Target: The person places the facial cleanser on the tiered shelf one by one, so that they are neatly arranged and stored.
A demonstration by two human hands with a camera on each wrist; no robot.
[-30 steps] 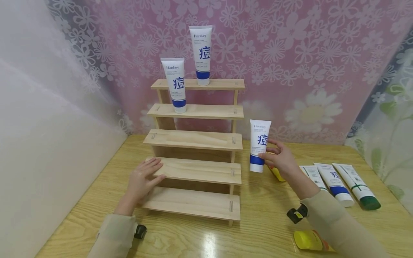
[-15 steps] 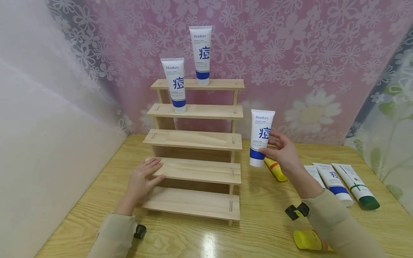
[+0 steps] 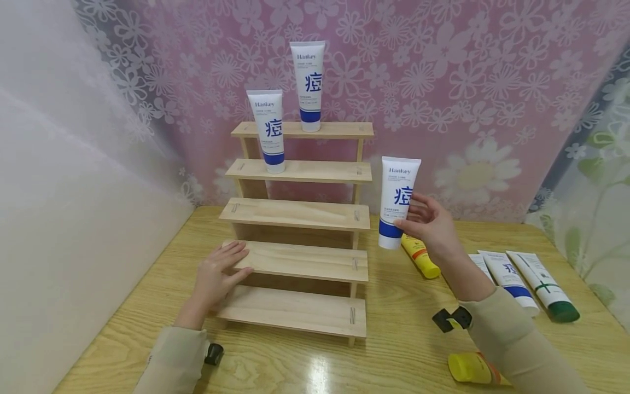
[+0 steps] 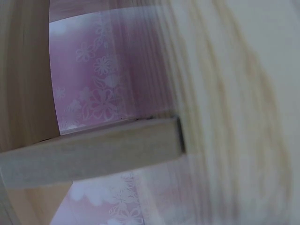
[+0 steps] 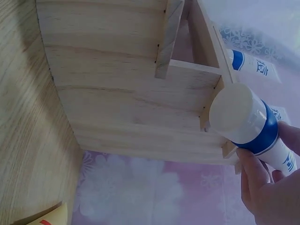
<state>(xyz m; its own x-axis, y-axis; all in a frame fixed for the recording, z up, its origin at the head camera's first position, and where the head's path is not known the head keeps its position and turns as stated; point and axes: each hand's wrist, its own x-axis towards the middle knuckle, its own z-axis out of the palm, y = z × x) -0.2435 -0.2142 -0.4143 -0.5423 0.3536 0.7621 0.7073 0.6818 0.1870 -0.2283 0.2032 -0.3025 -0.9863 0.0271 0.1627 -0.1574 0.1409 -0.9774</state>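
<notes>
My right hand [image 3: 435,227] pinches a white squeeze tube [image 3: 397,200] with a blue band between thumb and fingers. The tube stands upright in the air, cap down, just right of the wooden stepped rack [image 3: 295,213]. In the right wrist view its white cap [image 5: 232,110] points at the camera, with the rack's side panel [image 5: 117,89] behind. My left hand [image 3: 219,273] rests with spread fingers on the left end of the second step from the bottom. Two matching tubes stand on the rack, one on the top step [image 3: 309,87], one a step lower [image 3: 268,131].
A yellow tube [image 3: 420,257] lies on the table [image 3: 394,339] behind my right hand, another yellow tube [image 3: 470,368] near the front. Several white tubes, one with a green cap [image 3: 563,311], lie at the right. A white wall [image 3: 88,191] borders the left; a flowered curtain [image 3: 443,109] hangs behind.
My right hand has raised the white tube from about the second step's height to around the middle step's. More of the yellow tube behind it shows. My left hand has stayed put.
</notes>
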